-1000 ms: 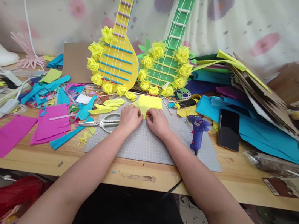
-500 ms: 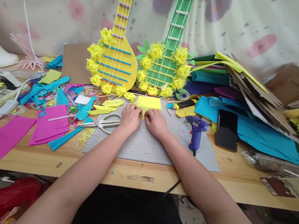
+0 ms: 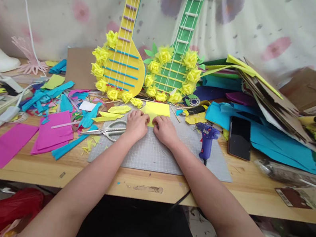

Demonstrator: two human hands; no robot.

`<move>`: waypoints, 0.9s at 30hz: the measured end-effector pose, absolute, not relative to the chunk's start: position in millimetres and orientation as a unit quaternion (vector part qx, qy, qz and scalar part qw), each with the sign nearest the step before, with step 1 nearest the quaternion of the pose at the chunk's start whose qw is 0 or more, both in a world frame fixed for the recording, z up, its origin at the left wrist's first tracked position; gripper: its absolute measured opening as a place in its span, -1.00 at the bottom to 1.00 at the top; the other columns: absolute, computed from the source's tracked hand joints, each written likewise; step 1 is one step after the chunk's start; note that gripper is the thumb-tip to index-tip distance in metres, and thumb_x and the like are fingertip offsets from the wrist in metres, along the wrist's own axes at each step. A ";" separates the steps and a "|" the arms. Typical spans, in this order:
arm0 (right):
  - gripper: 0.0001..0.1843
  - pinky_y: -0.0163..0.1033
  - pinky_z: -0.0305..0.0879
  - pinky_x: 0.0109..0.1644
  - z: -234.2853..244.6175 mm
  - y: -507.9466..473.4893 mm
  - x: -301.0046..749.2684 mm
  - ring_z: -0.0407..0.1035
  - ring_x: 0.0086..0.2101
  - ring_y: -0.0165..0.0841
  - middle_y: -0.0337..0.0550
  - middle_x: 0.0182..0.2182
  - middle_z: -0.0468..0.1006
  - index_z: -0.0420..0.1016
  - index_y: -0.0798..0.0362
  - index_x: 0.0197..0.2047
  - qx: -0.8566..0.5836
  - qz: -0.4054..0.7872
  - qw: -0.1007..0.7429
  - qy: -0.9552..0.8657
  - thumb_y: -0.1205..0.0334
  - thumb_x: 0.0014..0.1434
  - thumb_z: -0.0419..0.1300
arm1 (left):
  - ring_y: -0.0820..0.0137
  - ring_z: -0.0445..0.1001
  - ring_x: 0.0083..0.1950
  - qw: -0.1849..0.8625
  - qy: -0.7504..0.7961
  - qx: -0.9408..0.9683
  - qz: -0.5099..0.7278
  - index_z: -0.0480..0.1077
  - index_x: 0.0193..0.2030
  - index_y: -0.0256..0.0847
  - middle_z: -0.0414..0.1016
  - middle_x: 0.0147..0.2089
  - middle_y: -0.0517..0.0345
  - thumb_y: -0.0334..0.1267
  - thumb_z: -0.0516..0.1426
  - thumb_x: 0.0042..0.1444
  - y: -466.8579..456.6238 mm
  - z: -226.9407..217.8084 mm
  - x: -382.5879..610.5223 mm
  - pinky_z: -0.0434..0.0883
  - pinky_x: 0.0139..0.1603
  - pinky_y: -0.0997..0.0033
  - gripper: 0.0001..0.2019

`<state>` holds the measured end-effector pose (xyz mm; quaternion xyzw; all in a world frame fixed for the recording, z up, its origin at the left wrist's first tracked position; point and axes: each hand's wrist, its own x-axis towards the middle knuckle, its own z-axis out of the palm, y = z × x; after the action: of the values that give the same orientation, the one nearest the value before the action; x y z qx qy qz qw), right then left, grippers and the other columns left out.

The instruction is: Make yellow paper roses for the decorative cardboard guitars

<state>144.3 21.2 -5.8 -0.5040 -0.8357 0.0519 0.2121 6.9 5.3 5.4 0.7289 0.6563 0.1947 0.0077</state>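
Between my two hands a small piece of yellow crepe paper (image 3: 152, 118) is pinched over the grey cutting mat (image 3: 152, 154). My left hand (image 3: 138, 125) is closed on its left edge, and my right hand (image 3: 164, 129) is closed on its right edge. Just behind lies a stack of yellow paper (image 3: 159, 108). Scissors (image 3: 107, 129) rest beside my left hand, their blades pointing left. To the right of my right hand a blue hot glue gun (image 3: 207, 139) lies on the mat. Folded yellow paper strips (image 3: 113, 113) are left of my left hand.
A yellow paper lute (image 3: 127, 65) and a green one (image 3: 176, 65), both trimmed with yellow paper flowers, lean at the back. Pink paper (image 3: 54, 131) and blue scraps cover the left. A phone (image 3: 240, 137) lies on blue paper (image 3: 281, 143) at the right, near stacked cardboard (image 3: 267, 88).
Both hands stay at nearly the same spot, still pinching the yellow paper. A little more of the paper shows between my fingertips.
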 end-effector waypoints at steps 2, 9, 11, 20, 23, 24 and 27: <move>-0.78 -0.22 0.14 -0.14 -5.9 21.2 144.4 0.22 -0.21 -0.26 -0.05 -0.27 0.44 0.40 0.10 -0.24 -0.504 0.053 0.210 -0.836 0.42 0.06 0.00 | 0.22 0.22 -0.03 0.012 0.657 0.730 0.188 0.42 -0.30 -0.07 0.35 -0.15 0.07 -0.40 0.02 0.00 5.4 5.7 5.9 0.14 -0.01 0.19 -0.79; -0.78 -0.21 0.14 -0.11 -6.9 21.0 145.8 0.22 -0.21 -0.25 -0.05 -0.27 0.43 0.40 0.09 -0.23 -0.500 0.053 0.211 -0.838 0.41 0.07 -0.01 | 0.22 0.23 -0.02 0.035 0.660 0.729 0.179 0.43 -0.27 -0.05 0.36 -0.12 0.08 -0.49 0.02 -0.06 6.1 7.2 4.2 0.16 -0.01 0.19 -0.70; -0.78 -0.21 0.14 -0.12 -6.4 20.4 145.6 0.21 -0.21 -0.25 -0.04 -0.27 0.43 0.40 0.09 -0.23 -0.499 0.054 0.212 -0.839 0.41 0.07 0.00 | 0.22 0.24 -0.01 0.043 0.654 0.733 0.183 0.42 -0.25 -0.06 0.36 -0.12 0.09 -0.51 0.03 -0.09 6.6 8.3 2.7 0.17 0.00 0.20 -0.69; -0.82 -0.22 0.14 -0.15 -4.8 19.9 147.4 0.23 -0.23 -0.27 -0.07 -0.30 0.43 0.41 0.07 -0.28 -0.487 0.056 0.227 -0.841 0.33 0.12 -0.01 | 0.22 0.32 0.01 0.041 0.646 0.737 0.195 0.41 -0.17 -0.14 0.42 -0.01 0.11 -0.50 0.02 -0.12 15.2 14.3 -22.5 0.22 0.05 0.22 -0.65; -0.80 -0.21 0.16 -0.13 -3.8 17.5 150.7 0.23 -0.20 -0.27 -0.07 -0.28 0.41 0.40 0.07 -0.23 -0.470 0.056 0.231 -0.850 0.19 0.09 0.07 | 0.22 0.33 0.03 0.045 0.639 0.744 0.189 0.41 -0.11 -0.16 0.44 0.00 0.11 -0.50 0.00 -0.12 15.0 13.2 -26.0 0.21 0.07 0.22 -0.60; -0.76 -0.20 0.16 -0.12 -3.3 16.5 151.6 0.23 -0.19 -0.26 -0.07 -0.26 0.40 0.39 0.07 -0.20 -0.462 0.056 0.231 -0.854 0.15 0.06 0.10 | 0.22 0.33 0.04 0.045 0.635 0.748 0.187 0.41 -0.08 -0.18 0.44 0.00 0.09 -0.49 0.00 -0.12 14.4 12.7 -25.8 0.22 0.07 0.23 -0.58; -0.69 -0.20 0.17 -0.11 -1.5 15.0 153.5 0.22 -0.17 -0.25 -0.06 -0.21 0.40 0.36 0.07 -0.14 -0.443 0.048 0.234 -0.864 0.19 0.01 0.14 | 0.21 0.34 0.04 0.038 0.630 0.754 0.181 0.38 -0.01 -0.22 0.46 -0.02 0.04 -0.47 0.00 -0.10 12.0 11.7 -23.5 0.22 0.07 0.22 -0.55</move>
<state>153.5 15.0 -1.5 -0.4433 -0.8640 0.0481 0.2337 -23.5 12.0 11.7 0.7545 0.6297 0.1813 0.0376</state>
